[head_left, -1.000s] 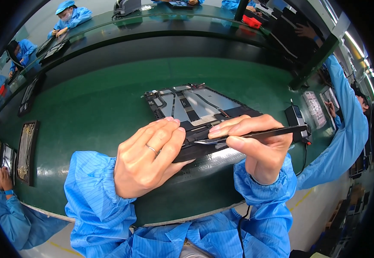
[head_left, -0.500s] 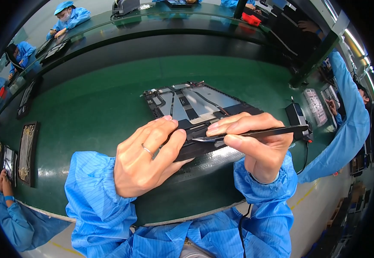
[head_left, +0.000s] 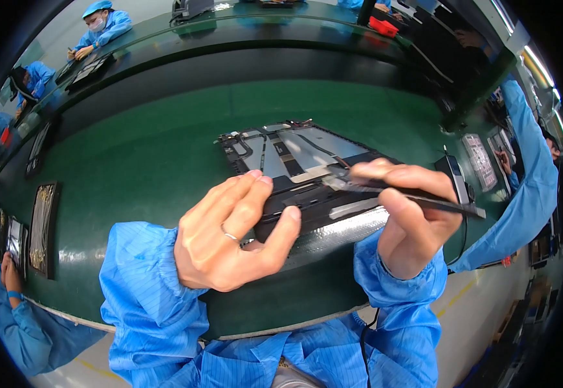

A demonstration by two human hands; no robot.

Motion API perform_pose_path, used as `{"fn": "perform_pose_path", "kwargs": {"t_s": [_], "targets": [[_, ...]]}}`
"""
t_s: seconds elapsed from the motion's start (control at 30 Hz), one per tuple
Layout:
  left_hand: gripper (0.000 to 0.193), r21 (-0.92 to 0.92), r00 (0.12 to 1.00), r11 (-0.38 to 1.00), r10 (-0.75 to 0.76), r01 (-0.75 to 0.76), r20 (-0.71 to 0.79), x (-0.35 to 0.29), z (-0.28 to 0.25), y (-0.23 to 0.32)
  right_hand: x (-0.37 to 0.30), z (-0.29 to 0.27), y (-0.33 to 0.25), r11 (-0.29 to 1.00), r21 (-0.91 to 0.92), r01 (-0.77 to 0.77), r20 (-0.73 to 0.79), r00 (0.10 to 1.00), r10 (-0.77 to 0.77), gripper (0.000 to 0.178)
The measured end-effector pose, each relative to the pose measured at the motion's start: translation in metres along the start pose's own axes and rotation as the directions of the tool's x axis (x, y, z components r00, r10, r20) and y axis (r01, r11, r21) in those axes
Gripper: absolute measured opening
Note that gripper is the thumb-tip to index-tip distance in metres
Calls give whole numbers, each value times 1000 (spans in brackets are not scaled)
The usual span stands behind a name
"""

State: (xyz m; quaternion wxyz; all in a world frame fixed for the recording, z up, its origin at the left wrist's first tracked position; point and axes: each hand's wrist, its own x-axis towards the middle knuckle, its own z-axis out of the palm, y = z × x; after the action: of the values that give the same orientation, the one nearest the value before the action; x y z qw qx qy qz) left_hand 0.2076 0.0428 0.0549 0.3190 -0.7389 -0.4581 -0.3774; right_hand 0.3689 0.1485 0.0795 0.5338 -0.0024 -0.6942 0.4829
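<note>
An opened flat device housing (head_left: 320,147), with a black frame, grey panels and dark ribbon cables, lies on the bench at a slant. On its near left corner rests my left hand (head_left: 233,236), thumb and fingers apart. Black tweezers (head_left: 449,205) are pinched in my right hand (head_left: 417,210) over the device's near right part. Around their blurred tips shows a pale, see-through bit (head_left: 341,180); I cannot tell whether it is gripped. A pale strip (head_left: 354,208) runs along the near edge below my right fingers.
The green bench (head_left: 145,168) carries a black tray of thin metallic pieces (head_left: 42,226) at left. A black boxy device with a cord (head_left: 451,174) stands at right, by a clear tray (head_left: 478,161). Co-workers in blue sit around, one (head_left: 103,29) at far left.
My right hand and the tweezers have moved right, and their tips now sit farther back on the device. My left thumb has shifted right, opening away from the fingers.
</note>
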Motion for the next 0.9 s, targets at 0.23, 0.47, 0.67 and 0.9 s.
{"fn": "perform_pose_path", "kwargs": {"t_s": [0.23,0.47,0.67,0.9], "targets": [[46,-129,993,988,-91,80,-75,7,27,9,8,-9,39,588,-688,425,139,873,-468,32],[58,60,856,902,-426,428,294,-47,56,-51,18,-15,46,623,-677,393,23,857,-515,14],[45,-29,860,888,-435,458,265,-59,69,-69,26,-16,47,703,-627,336,-93,863,-496,15],[42,201,947,943,-294,265,129,-15,7,-50,42,-63,77,998,-25,-60,-535,844,37,13]]}}
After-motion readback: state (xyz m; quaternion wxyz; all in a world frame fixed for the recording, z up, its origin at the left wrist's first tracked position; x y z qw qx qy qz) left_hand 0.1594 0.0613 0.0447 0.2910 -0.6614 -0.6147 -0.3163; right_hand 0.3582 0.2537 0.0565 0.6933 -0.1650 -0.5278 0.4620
